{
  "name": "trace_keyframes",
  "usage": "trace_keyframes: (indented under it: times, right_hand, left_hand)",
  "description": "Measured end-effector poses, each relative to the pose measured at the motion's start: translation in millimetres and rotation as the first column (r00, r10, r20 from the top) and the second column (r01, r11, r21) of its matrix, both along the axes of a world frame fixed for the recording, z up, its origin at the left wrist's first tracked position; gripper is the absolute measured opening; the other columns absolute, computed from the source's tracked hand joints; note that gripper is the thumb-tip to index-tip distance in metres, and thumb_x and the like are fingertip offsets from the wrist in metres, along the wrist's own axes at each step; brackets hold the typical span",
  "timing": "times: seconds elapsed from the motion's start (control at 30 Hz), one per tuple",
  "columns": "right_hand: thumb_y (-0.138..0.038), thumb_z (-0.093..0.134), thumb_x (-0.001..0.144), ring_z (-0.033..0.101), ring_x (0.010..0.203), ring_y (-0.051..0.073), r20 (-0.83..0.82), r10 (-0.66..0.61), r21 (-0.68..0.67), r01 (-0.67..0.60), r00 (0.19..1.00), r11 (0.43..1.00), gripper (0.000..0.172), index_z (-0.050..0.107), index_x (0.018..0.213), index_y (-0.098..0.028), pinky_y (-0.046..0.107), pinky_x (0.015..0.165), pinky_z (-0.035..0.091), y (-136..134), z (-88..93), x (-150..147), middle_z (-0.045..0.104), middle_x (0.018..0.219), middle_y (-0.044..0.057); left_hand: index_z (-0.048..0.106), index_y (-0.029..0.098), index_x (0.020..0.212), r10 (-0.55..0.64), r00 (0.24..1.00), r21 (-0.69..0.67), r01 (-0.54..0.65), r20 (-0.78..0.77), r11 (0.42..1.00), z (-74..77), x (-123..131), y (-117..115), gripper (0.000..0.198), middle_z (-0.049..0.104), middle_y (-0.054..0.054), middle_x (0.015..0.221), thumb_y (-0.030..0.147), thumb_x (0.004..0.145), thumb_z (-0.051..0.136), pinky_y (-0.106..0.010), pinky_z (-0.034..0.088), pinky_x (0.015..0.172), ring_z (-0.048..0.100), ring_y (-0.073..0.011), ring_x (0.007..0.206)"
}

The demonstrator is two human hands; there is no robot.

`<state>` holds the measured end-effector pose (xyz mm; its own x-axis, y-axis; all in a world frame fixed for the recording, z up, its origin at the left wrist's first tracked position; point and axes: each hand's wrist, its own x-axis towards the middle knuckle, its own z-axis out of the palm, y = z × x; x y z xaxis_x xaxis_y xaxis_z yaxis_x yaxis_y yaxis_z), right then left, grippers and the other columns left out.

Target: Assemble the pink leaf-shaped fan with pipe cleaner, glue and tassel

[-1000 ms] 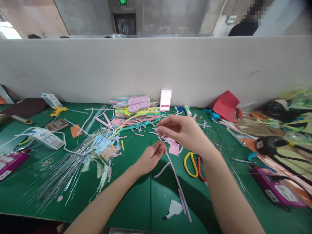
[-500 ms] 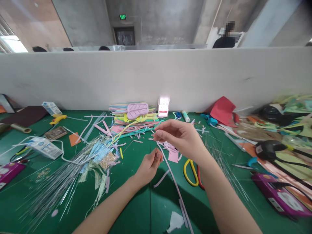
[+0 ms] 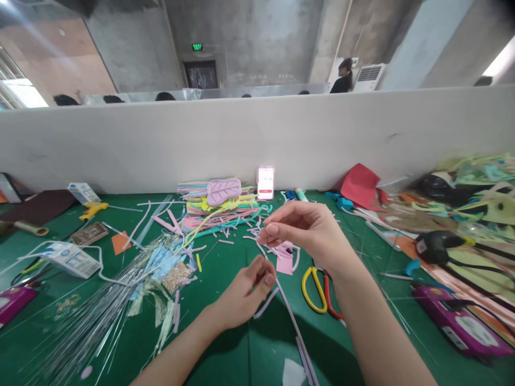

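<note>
Table [image 3: 225,359] green beneath left hand [image 3: 250,289]; concrete wall [image 3: 261,43] beyond partition [image 3: 161,145].

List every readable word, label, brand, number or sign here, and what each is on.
"EXIT": green sign on the far wall; characters above it too small.
Phone screen: blurred, unreadable.
White cartons: blue print, not legible.
Purple devices: labels too small.
Far wall: faint writing, unreadable.
</note>
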<state>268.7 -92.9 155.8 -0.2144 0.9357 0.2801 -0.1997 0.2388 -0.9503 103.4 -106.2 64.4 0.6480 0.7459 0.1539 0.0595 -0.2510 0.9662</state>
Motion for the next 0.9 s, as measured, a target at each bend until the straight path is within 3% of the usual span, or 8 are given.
trace_keyframes:
  times: [0.1,0.2,0.3,0.4,0.57,0.8,0.9]
  right_hand:
    - [-0.025,0.078,0.07,0.07,0.061,0.015,-0.001,-0.055,0.029,0.055,0.998,0.998,0.011,0.069,0.072,-0.02,0.027,0.055,0.06,-0.6,1.6,-2.5,0.072,0.067,0.001]
    - [-0.026,0.078,0.071,0.07,0.062,0.015,-0.029,-0.144,0.068,0.146,0.989,0.987,0.01,0.07,0.073,-0.02,0.028,0.057,0.06,-3.0,4.3,-4.4,0.072,0.069,0.001]
    - [-0.025,0.077,0.072,0.07,0.067,0.015,-0.049,-0.265,0.122,0.269,0.963,0.955,0.008,0.07,0.072,-0.021,0.027,0.062,0.059,-6.2,7.5,-4.7,0.073,0.073,0.002]
    - [-0.024,0.079,0.071,0.069,0.066,0.015,-0.03,-0.348,0.145,0.349,0.937,0.926,0.008,0.071,0.072,-0.023,0.028,0.061,0.059,-8.6,10.2,-3.4,0.073,0.071,0.001]
    - [-0.021,0.078,0.071,0.068,0.061,0.016,0.004,-0.33,0.148,0.326,0.944,0.934,0.007,0.071,0.07,-0.023,0.03,0.058,0.059,-8.4,11.2,-2.0,0.072,0.066,0.001]
    - [-0.024,0.078,0.072,0.068,0.059,0.015,0.006,-0.36,0.202,0.352,0.933,0.914,0.012,0.067,0.069,-0.02,0.026,0.055,0.058,-3.4,4.0,0.0,0.071,0.063,0.001]
    - [-0.025,0.078,0.072,0.069,0.06,0.014,-0.026,-0.35,0.196,0.348,0.937,0.917,0.012,0.067,0.072,-0.019,0.024,0.057,0.058,-1.6,3.0,1.5,0.072,0.065,0.001]
  left_hand:
    - [0.045,0.018,0.114,0.043,0.988,-0.021,-0.04,0.147,0.999,31.7,2.7,5.0,0.039,0.056,-0.001,0.082,0.049,0.092,0.049,-0.028,0.048,0.071,0.057,-0.0138,0.071]
    - [0.058,0.016,0.093,0.23,0.967,0.059,-0.237,0.11,0.97,65.7,5.8,12.0,0.028,0.064,-0.002,0.075,0.043,0.092,0.051,-0.027,0.052,0.07,0.064,-0.0145,0.069]
    - [0.062,0.017,0.084,0.331,0.941,0.112,-0.338,0.07,0.935,86.4,6.8,18.8,0.026,0.068,-0.001,0.073,0.043,0.087,0.059,-0.026,0.055,0.065,0.067,-0.0152,0.065]
    - [0.064,0.017,0.08,0.344,0.938,0.209,-0.346,0.047,0.915,92.0,5.1,22.5,0.025,0.068,0.001,0.07,0.041,0.088,0.058,-0.025,0.055,0.065,0.069,-0.0148,0.066]
    - [0.064,0.018,0.08,0.296,0.955,0.27,-0.288,0.012,0.919,89.6,1.0,25.2,0.022,0.067,0.003,0.071,0.033,0.092,0.055,-0.019,0.053,0.061,0.067,-0.0097,0.06]
    - [0.065,0.017,0.083,0.235,0.972,0.092,-0.233,-0.008,0.968,87.3,1.1,27.0,0.024,0.069,0.001,0.074,0.039,0.089,0.057,-0.02,0.056,0.058,0.068,-0.0112,0.058]
    - [0.064,0.017,0.08,0.238,0.971,0.092,-0.236,-0.013,0.967,88.7,-0.6,27.7,0.023,0.068,0.001,0.074,0.038,0.089,0.058,-0.019,0.056,0.059,0.068,-0.0103,0.059]
